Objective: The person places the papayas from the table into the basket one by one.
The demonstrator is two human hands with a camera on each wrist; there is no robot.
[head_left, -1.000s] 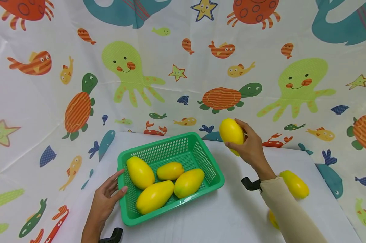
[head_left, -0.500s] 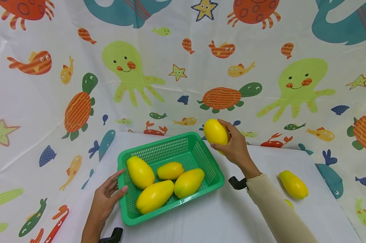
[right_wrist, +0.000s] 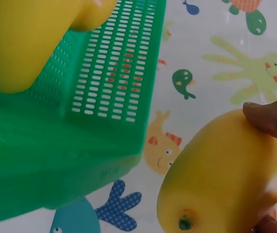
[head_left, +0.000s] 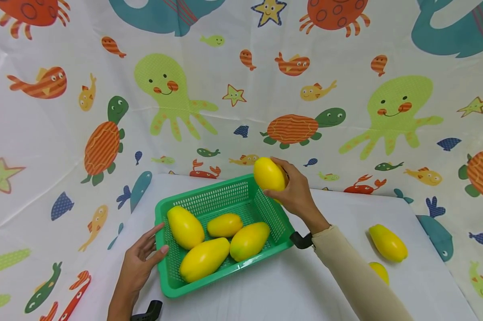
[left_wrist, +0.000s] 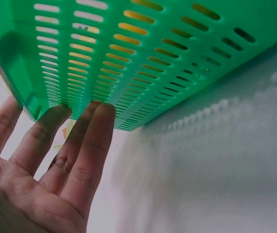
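My right hand (head_left: pixel 298 192) grips a yellow papaya (head_left: pixel 268 174) and holds it up over the far right corner of a green plastic basket (head_left: pixel 241 266). In the right wrist view the papaya (right_wrist: pixel 221 170) shows its stem end, with thumb and fingers on opposite sides of it, beside the basket. Several more yellow papayas (head_left: pixel 205 260) lie in the basket's left and middle. Against the basket's left side rests my left hand (head_left: pixel 138 258), thumb near the rim. In the left wrist view, its extended fingers (left_wrist: pixel 92 155) meet the slotted wall.
On the white table (head_left: pixel 273 294) to the right lie one papaya (head_left: pixel 387 243) and another papaya (head_left: pixel 379 272), partly hidden by the right sleeve (head_left: pixel 353 267). A sea-animal patterned cloth (head_left: pixel 233 67) rises behind and along the left side.
My right hand has carried its papaya leftward, from beyond the basket's right side to above its far right corner. The left hand and basket have stayed put.
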